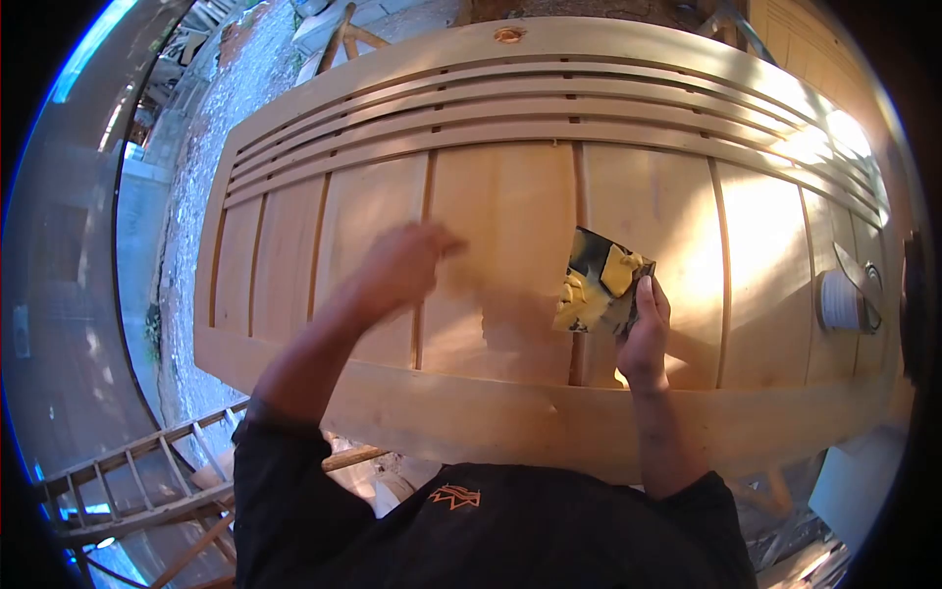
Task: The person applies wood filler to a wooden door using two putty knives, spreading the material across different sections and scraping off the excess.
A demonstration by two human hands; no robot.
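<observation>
A large pale wooden door (500,393) lies flat in front of me, with grooved panels and a row of slats along its far side. My right hand (646,334) grips the edge of a dark square plate (597,285) smeared with yellow paste. Over the panels to the left hangs my left hand (407,260), blurred by motion. Its fingers look bent, but whether they hold something cannot be made out.
Near the door's right end stands a white tin (840,300) with a blade-like tool (861,280) at its top. A wooden ladder (147,471) is at the lower left. Crinkled silvery sheeting (221,147) covers the ground beyond the door's left end.
</observation>
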